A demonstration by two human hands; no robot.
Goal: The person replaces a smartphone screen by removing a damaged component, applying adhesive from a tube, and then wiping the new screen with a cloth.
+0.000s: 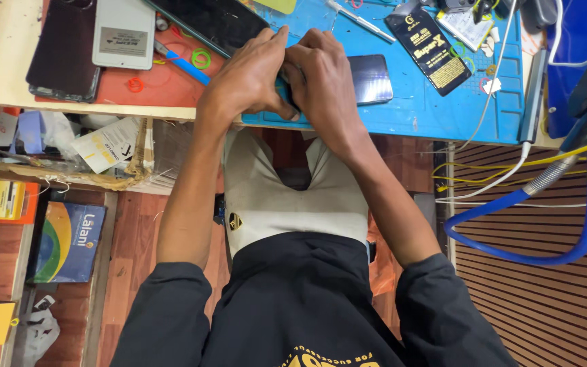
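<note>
Both hands [287,75] grip a phone [368,78] over the blue mat [436,109] on a cluttered workbench [8,75].

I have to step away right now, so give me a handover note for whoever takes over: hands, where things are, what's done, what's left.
Left hand and right hand are pressed together at the near edge of the blue work mat, both gripping a dark phone whose free end lies on the mat.
Nearby: blue-handled tool, green ring, black packet, a second dark phone.
Done: phone is in hand. Whether anything is opened or detached is hidden by the fingers.
Left: cannot tell beyond the current grip.
</note>
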